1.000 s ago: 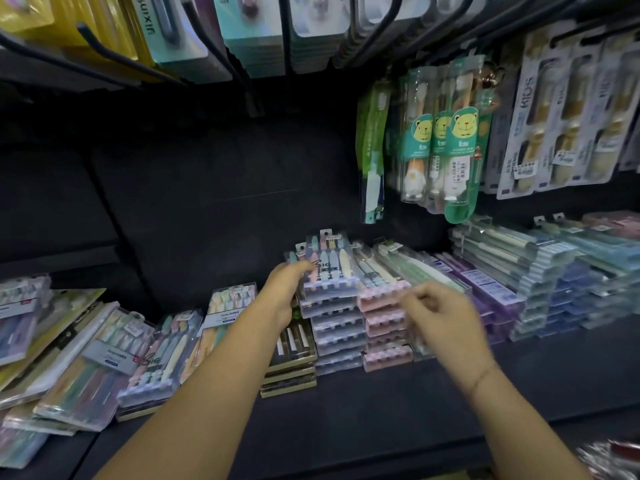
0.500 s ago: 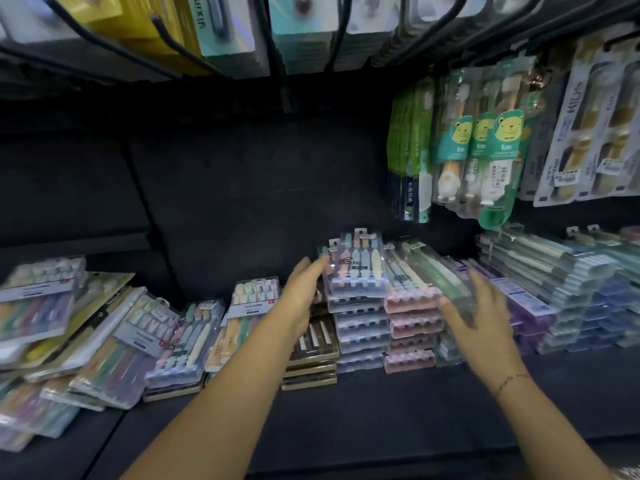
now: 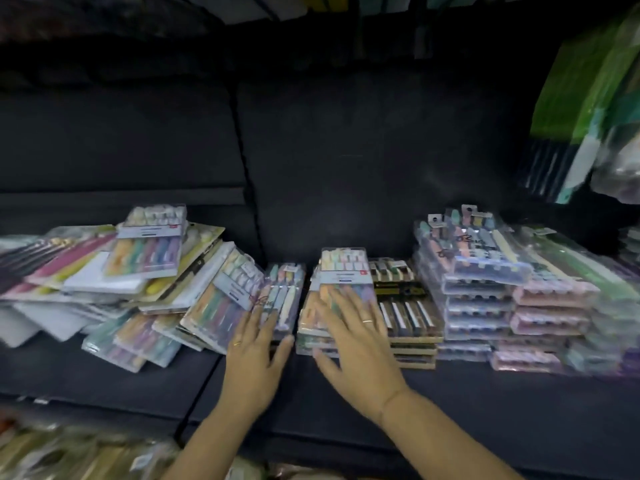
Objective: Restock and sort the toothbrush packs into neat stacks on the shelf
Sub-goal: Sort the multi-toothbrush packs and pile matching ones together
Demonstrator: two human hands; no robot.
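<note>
My left hand (image 3: 254, 358) lies flat with its fingers spread. Their tips touch the near end of a narrow toothbrush pack (image 3: 283, 299) on the dark shelf (image 3: 311, 410), and the hand grips nothing. My right hand (image 3: 356, 344), just beside it, is flat as well, its straight fingers resting on top of a low stack of pastel packs (image 3: 343, 271). They cover the near half of the top pack, and the label beyond my fingertips is too blurred to read. Left of my left hand sprawls a loose heap of packs (image 3: 156, 271), overlapping at every angle, with its far end cut off by the frame. Just right of my right hand sits a stack of black-and-gold packs (image 3: 403, 306). Past that rise taller stacks of clear packs (image 3: 474, 282) and pink-ended packs (image 3: 550, 306), which smear into blur toward the edge. High to the right of my right hand, hanging green packs (image 3: 585, 98) are streaked and cut off, and I cannot make out their print. Below my forearms, pale goods (image 3: 69, 455) on a lower level are too blurred to tell apart.
</note>
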